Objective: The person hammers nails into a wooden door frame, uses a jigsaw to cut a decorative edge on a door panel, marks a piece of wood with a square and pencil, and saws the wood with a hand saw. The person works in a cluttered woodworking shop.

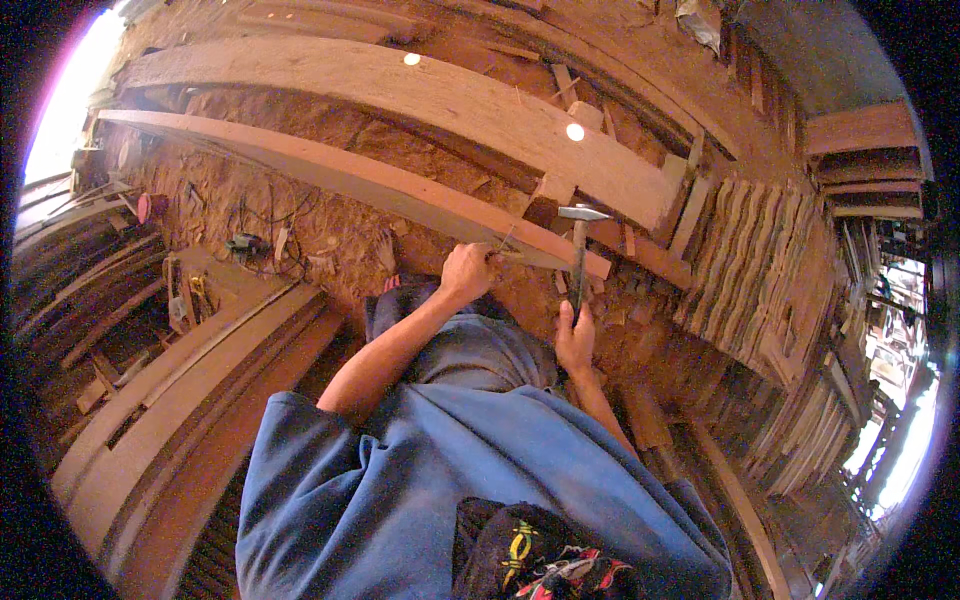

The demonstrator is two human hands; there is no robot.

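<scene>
My right hand is wrapped round the lower handle of a hammer. The hammer stands nearly upright in the picture, its metal head over the right end of a long wooden beam. My left hand is closed at the near edge of that beam, left of the hammer. Thin pieces show by its fingertips, one slanting up over the beam; what the fingers hold is too small to make out.
A wider plank lies beyond the beam. Stacked boards stand at the right, with thick timbers at the left. A green power tool with a cord lies on the dusty ground. My bare foot is near the beam.
</scene>
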